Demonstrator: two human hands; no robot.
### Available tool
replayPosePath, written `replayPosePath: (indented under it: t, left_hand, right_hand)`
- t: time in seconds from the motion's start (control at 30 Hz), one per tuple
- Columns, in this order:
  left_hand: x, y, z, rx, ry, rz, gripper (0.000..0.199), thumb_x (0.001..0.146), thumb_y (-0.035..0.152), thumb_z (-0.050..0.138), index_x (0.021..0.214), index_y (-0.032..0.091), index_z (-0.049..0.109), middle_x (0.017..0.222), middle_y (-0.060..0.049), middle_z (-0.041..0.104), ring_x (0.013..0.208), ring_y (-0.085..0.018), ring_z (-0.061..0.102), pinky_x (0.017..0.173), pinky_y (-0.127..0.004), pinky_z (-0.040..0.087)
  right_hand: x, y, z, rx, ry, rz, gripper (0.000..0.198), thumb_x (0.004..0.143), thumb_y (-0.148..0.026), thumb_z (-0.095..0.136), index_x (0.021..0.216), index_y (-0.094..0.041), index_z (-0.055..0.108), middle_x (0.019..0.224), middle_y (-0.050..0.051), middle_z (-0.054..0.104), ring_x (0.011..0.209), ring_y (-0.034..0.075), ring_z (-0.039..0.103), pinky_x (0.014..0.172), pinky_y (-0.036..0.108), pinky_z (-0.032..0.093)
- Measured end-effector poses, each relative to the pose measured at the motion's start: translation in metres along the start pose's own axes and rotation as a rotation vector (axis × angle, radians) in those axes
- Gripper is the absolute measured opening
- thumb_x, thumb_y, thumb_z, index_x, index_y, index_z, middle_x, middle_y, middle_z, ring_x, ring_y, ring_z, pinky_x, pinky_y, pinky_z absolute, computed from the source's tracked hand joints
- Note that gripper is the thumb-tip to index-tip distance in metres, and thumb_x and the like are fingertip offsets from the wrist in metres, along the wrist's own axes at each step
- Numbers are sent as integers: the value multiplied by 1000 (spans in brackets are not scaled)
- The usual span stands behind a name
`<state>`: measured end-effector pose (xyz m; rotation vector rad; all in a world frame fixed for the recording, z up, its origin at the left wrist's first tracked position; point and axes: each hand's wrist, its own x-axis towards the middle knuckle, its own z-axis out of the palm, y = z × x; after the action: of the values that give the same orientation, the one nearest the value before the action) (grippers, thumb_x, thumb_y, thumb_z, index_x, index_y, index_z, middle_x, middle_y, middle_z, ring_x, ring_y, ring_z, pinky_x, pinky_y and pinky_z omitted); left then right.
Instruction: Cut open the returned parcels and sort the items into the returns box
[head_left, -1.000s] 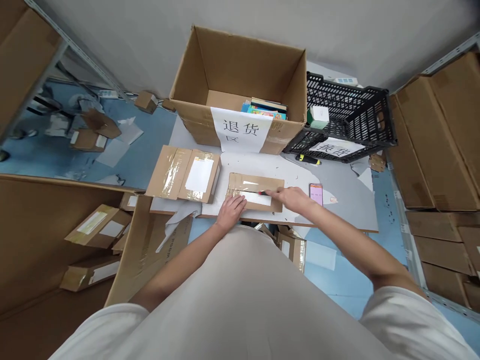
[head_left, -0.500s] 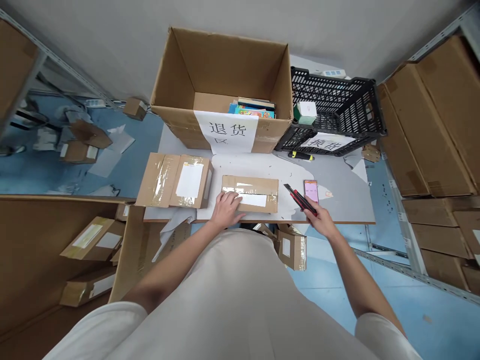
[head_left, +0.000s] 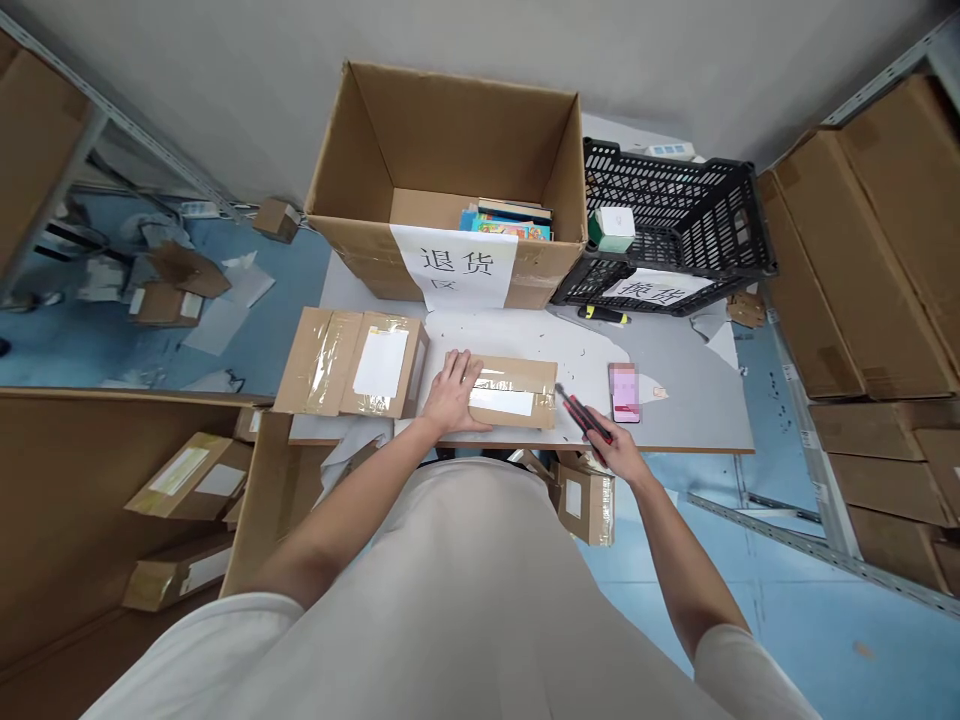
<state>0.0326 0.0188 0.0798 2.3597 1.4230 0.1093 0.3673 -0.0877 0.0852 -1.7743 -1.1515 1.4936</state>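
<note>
A small taped cardboard box (head_left: pixel 540 380) with a white label lies flat at the table's near middle. My left hand (head_left: pixel 452 392) spans its left end, fingers reaching to the far edge and thumb along the near side. In my right hand (head_left: pixel 615 450) is a red and black utility knife (head_left: pixel 586 418), its tip pointing at the box's right end. Whether the tip touches the cardboard I cannot tell. To the left sits a larger taped cardboard box (head_left: pixel 352 365). A phone (head_left: pixel 624 392) with a pink screen lies right of the knife.
Behind stands a big open carton (head_left: pixel 349 255) with several books (head_left: pixel 510 218) inside. Beside it, a black plastic crate (head_left: pixel 720 230) holds a green and white box (head_left: pixel 613 230). A yellow and black cutter (head_left: pixel 604 315) lies before the crate. Shelves with cartons (head_left: pixel 862 230) flank the right.
My right hand has brought the utility knife leftward, close to the box's right end. My left hand has slid further over the box's left end and away from me.
</note>
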Motion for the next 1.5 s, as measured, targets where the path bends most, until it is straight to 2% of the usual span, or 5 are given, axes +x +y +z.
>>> replayPosePath:
  t: [0.57,0.83,1.0,1.13,1.5]
  left_hand:
    - [1,-3,7,-85,40,6,120,46,66,76,144,17,29,153,-19,21,142,-40,9,107,-55,30]
    - [1,1,6,-79,-15,-37,125,46,72,73,146,16,25,155,-20,15,142,-43,6,106,-65,24]
    - [10,-4,2,-129,67,-128,102,62,67,67,144,17,31,156,-19,12,143,-42,8,108,-64,19]
    - [16,-20,-2,-322,196,-284,53,89,40,41,135,14,43,141,-16,44,134,-29,37,110,-45,32]
    - [-58,8,40,-606,174,-413,30,87,41,46,103,17,54,88,-5,60,71,-17,61,74,-36,53]
  right_hand:
    - [-48,11,3,-52,-66,75,69,81,-49,59,142,-21,42,60,-3,55,40,8,41,39,23,36]
    - [-57,33,23,315,321,33,65,76,-49,67,132,-23,48,86,3,68,48,10,55,44,24,46]
    - [-35,13,79,688,344,55,44,73,-50,69,108,-28,56,121,4,59,96,20,66,68,33,58]
    - [-3,-10,111,802,328,54,41,74,-51,67,105,-29,52,123,1,54,101,20,65,79,37,57]
    - [104,-36,94,281,373,-263,41,81,-47,54,115,-24,51,107,4,63,97,15,58,83,32,50]
